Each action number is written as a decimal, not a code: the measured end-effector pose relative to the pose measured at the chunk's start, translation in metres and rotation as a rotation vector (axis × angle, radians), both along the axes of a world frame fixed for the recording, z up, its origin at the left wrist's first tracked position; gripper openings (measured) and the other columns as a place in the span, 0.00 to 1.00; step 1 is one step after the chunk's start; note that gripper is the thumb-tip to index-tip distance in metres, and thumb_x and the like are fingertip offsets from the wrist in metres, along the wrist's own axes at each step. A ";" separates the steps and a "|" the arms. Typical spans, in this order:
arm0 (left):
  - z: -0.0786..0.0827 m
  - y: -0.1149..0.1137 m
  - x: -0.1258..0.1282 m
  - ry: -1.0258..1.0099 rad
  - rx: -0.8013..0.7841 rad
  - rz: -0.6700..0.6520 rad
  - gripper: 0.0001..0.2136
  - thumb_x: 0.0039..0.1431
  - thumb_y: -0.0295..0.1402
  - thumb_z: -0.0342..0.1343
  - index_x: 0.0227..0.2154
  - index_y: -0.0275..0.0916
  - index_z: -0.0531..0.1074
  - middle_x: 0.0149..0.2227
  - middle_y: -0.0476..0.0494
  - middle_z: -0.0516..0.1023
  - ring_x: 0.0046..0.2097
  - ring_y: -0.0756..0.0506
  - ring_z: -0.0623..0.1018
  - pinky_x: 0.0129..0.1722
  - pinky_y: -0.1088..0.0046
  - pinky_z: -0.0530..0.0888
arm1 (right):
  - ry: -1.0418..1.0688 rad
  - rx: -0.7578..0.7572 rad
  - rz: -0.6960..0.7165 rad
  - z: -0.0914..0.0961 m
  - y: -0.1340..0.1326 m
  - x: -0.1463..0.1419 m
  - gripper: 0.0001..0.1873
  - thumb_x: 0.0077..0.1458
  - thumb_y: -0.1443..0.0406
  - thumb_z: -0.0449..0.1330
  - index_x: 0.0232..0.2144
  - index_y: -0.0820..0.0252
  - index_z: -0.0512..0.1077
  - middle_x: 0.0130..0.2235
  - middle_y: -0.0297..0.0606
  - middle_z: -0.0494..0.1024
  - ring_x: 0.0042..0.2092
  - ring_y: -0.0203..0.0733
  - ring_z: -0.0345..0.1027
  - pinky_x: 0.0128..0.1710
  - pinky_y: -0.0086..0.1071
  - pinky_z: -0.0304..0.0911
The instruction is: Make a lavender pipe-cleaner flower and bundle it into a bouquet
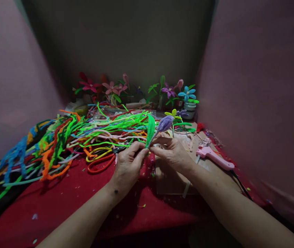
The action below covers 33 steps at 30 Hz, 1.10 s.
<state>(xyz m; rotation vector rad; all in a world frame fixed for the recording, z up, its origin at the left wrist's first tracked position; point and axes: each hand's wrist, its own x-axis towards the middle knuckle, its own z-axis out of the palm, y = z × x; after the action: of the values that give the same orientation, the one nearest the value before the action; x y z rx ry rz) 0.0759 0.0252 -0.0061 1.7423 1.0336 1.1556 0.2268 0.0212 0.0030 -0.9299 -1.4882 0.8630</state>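
Note:
My left hand (128, 164) and my right hand (172, 151) meet at the middle of the red table (66, 196), fingertips pinched together. Between them stands a small pipe-cleaner flower: a fuzzy purple bud (165, 123) tilted to the right and a bright green leaf (150, 129) standing upright beside it. The left fingers pinch the base of the leaf. The right fingers close on the stem just below the bud. The stem itself is mostly hidden by the fingers.
A big heap of coloured pipe cleaners (59, 141) covers the table's left and middle. A pink glue gun (212, 155) lies at right on a brown board (172, 182). Finished pipe-cleaner flowers (178, 93) in small pots line the back. Pink walls close in on both sides.

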 end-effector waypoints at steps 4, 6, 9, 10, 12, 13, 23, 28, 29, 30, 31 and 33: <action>0.004 -0.001 0.000 -0.185 -0.171 -0.102 0.06 0.54 0.33 0.54 0.25 0.37 0.67 0.18 0.56 0.60 0.19 0.56 0.58 0.17 0.80 0.56 | 0.216 -0.101 0.076 -0.003 0.000 -0.002 0.03 0.41 0.65 0.66 0.23 0.57 0.76 0.30 0.32 0.71 0.36 0.37 0.64 0.41 0.33 0.59; 0.006 -0.001 0.000 -0.270 -0.264 -0.142 0.07 0.53 0.33 0.55 0.25 0.36 0.67 0.18 0.56 0.62 0.18 0.57 0.58 0.16 0.81 0.54 | 0.281 -0.149 0.114 -0.006 0.000 -0.002 0.04 0.40 0.64 0.67 0.23 0.57 0.77 0.32 0.34 0.72 0.38 0.38 0.64 0.41 0.34 0.60; 0.008 0.000 -0.002 -0.358 -0.390 -0.206 0.07 0.52 0.33 0.57 0.25 0.35 0.68 0.19 0.55 0.65 0.16 0.59 0.58 0.15 0.83 0.52 | 0.313 -0.210 0.159 -0.009 0.001 0.000 0.05 0.41 0.63 0.66 0.25 0.57 0.78 0.35 0.35 0.75 0.39 0.39 0.65 0.43 0.35 0.60; 0.008 0.001 -0.003 -0.377 -0.425 -0.232 0.07 0.52 0.33 0.57 0.25 0.35 0.68 0.18 0.54 0.66 0.16 0.59 0.57 0.15 0.83 0.51 | 0.323 -0.229 0.189 -0.010 0.001 0.000 0.06 0.41 0.63 0.66 0.26 0.58 0.78 0.34 0.36 0.76 0.38 0.39 0.66 0.43 0.35 0.60; 0.007 0.004 -0.005 -0.403 -0.491 -0.302 0.08 0.52 0.33 0.58 0.24 0.34 0.67 0.18 0.54 0.66 0.15 0.60 0.57 0.14 0.84 0.50 | 0.337 -0.277 0.271 -0.010 0.002 0.001 0.08 0.41 0.63 0.67 0.29 0.58 0.79 0.33 0.36 0.77 0.37 0.39 0.67 0.43 0.35 0.60; 0.006 0.006 -0.006 -0.411 -0.525 -0.347 0.08 0.52 0.33 0.58 0.24 0.34 0.67 0.18 0.54 0.66 0.15 0.60 0.56 0.14 0.84 0.49 | 0.348 -0.300 0.309 -0.010 0.003 0.001 0.10 0.40 0.63 0.67 0.30 0.57 0.79 0.33 0.36 0.78 0.36 0.39 0.68 0.43 0.36 0.60; 0.004 0.011 -0.008 -0.418 -0.621 -0.518 0.08 0.56 0.32 0.55 0.24 0.34 0.67 0.14 0.56 0.60 0.14 0.59 0.54 0.13 0.85 0.52 | 0.317 -0.269 0.288 -0.009 0.000 -0.001 0.13 0.40 0.60 0.68 0.32 0.54 0.79 0.35 0.37 0.79 0.41 0.45 0.70 0.41 0.40 0.63; 0.004 0.013 -0.009 -0.435 -0.636 -0.538 0.07 0.56 0.33 0.55 0.26 0.34 0.68 0.16 0.54 0.64 0.14 0.60 0.54 0.12 0.86 0.52 | 0.320 -0.262 0.317 -0.013 0.002 -0.001 0.13 0.41 0.60 0.68 0.35 0.50 0.78 0.37 0.34 0.79 0.43 0.44 0.70 0.45 0.42 0.62; 0.004 0.014 -0.010 -0.440 -0.658 -0.569 0.06 0.56 0.33 0.55 0.28 0.34 0.69 0.17 0.54 0.64 0.14 0.60 0.53 0.12 0.86 0.51 | 0.330 -0.266 0.327 -0.014 0.002 -0.002 0.14 0.41 0.60 0.68 0.36 0.50 0.78 0.37 0.33 0.79 0.43 0.44 0.69 0.45 0.42 0.61; 0.004 0.015 -0.010 -0.443 -0.686 -0.605 0.06 0.55 0.32 0.55 0.30 0.34 0.70 0.17 0.54 0.65 0.13 0.60 0.52 0.12 0.86 0.51 | 0.343 -0.271 0.336 -0.014 0.002 -0.003 0.15 0.41 0.61 0.68 0.36 0.50 0.78 0.36 0.33 0.79 0.43 0.44 0.70 0.45 0.41 0.61; 0.003 0.016 -0.011 -0.444 -0.714 -0.640 0.06 0.55 0.33 0.55 0.31 0.34 0.70 0.17 0.54 0.65 0.13 0.60 0.51 0.11 0.86 0.51 | 0.363 -0.281 0.336 -0.015 0.001 -0.004 0.16 0.41 0.62 0.68 0.37 0.50 0.78 0.35 0.32 0.79 0.42 0.44 0.70 0.45 0.41 0.61; 0.002 0.017 -0.012 -0.434 -0.753 -0.684 0.07 0.55 0.34 0.55 0.28 0.33 0.70 0.17 0.53 0.65 0.13 0.60 0.51 0.10 0.85 0.53 | 0.416 -0.302 0.312 -0.016 0.000 -0.007 0.17 0.40 0.63 0.68 0.37 0.50 0.77 0.33 0.31 0.79 0.40 0.42 0.70 0.45 0.40 0.61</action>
<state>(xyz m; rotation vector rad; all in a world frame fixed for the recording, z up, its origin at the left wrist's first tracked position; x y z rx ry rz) 0.0638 0.0426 -0.0036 1.0291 0.4384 0.5458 0.2200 0.0214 -0.0127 -0.6817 -1.1710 1.4457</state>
